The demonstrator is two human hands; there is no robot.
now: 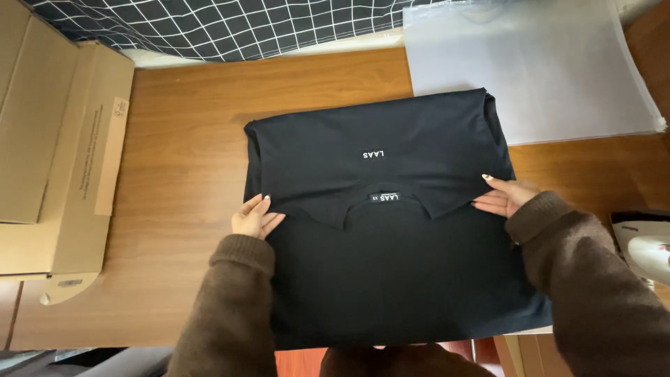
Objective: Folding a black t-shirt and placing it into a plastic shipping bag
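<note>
Nearest the camera, two brown knitted sleeves (230,307) reaching forward over a folded black cotton T-shirt (391,279) spread flat on the brown wooden counter (181,174). Left hand (255,216) laid at the shirt's left edge, fingers (262,204) released and flat, touching the fabric beside the neckline. Right hand (504,197) at the shirt's right edge, fingers (488,204) extended and resting on the cloth, gripping nothing. Between the hands, a small black neck label (384,197) at the collar, with the upper half of the shirt folded down toward it. Off to the right, partly out of view, a white iron-like appliance (645,244) at the counter's edge. Farther back on the right, a stack of clear plastic bags (544,63), just touching the shirt's far corner. To the left, flattened brown cardboard boxes (56,146). Farthest away, a dark cloth with a white grid pattern (223,24) along the counter's back edge.
</note>
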